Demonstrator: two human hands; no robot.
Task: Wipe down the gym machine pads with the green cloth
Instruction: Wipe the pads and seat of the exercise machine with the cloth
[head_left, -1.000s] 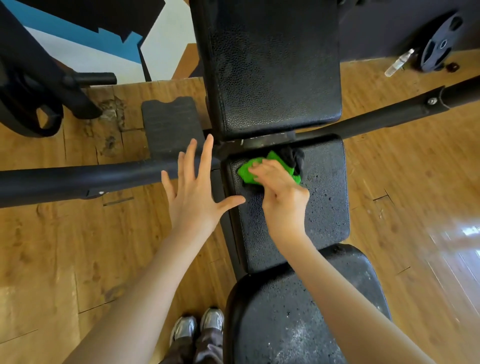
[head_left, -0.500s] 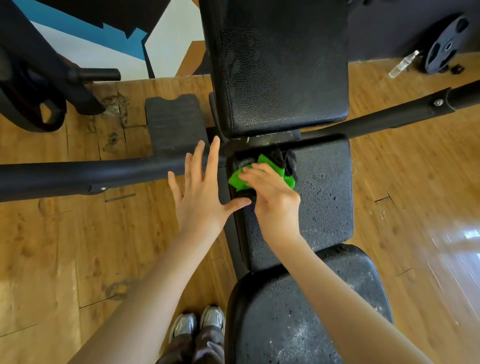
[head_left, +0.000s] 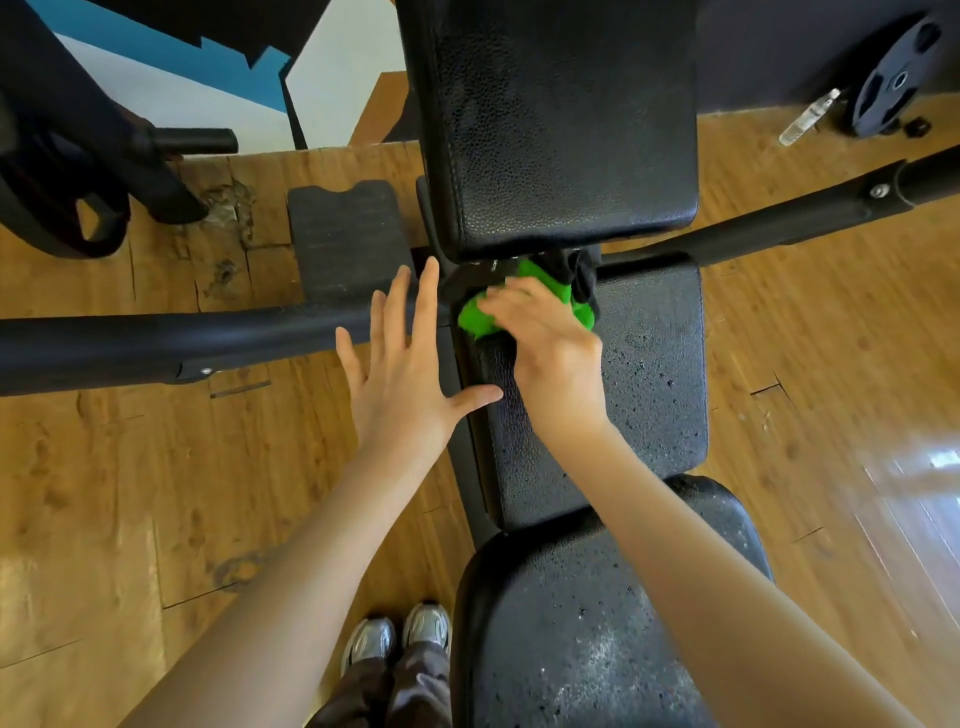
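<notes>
Green cloth (head_left: 475, 318) is sitting bunched at the far-left corner of the middle seat pad (head_left: 649, 374), just below the gap under the upright back pad (head_left: 556, 119). Right hand (head_left: 553, 348) is gripping it — fingers curled over the wad, pressing it onto the pad. Left hand (head_left: 402, 369) is lying flat beside it, fingers spread wide and straight, thumb tip reaching onto the pad's left edge. Near pad (head_left: 571, 649) is showing pale speckling. Black frame bar (head_left: 156, 345) is running left across the wooden floor (head_left: 130, 493); a textured footplate (head_left: 345, 231) is lying beyond it. Far right — a weight plate (head_left: 891, 83) and clear bottle (head_left: 808, 118). Grey sneakers (head_left: 397, 636) are standing near.
</notes>
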